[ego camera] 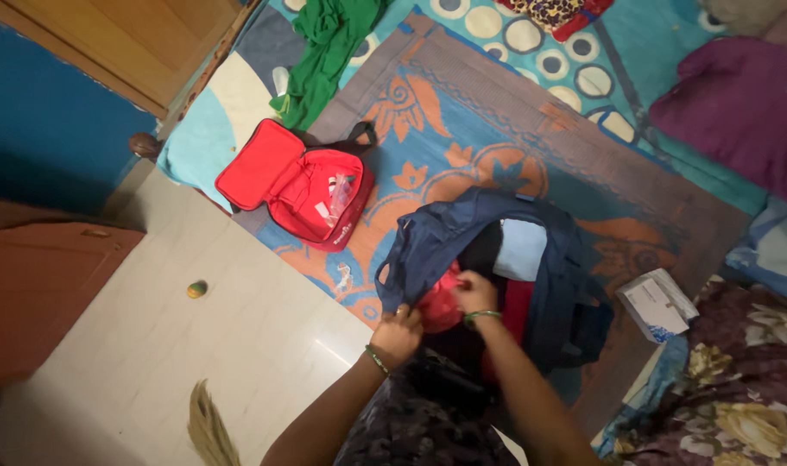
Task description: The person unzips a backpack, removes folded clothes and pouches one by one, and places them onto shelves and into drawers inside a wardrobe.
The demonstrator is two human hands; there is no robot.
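A dark blue bag (575, 293) lies open on the patterned rug, with a light blue cloth and red items inside. My left hand (399, 330) grips the bag's near rim at its left side. My right hand (474, 292) is closed on a red bundle (441, 306) at the bag's mouth. Both wrists wear green bangles. A red bag (303, 185) with its flap thrown open sits to the left on the rug, small packets showing inside.
A green garment (324, 52) lies at the top, a purple cushion (739, 103) at the top right, a white box (657, 304) to the right of the blue bag. A small green-yellow ball (196, 289) and a broom tip (210, 427) rest on the tiled floor. Wooden furniture (39, 285) stands left.
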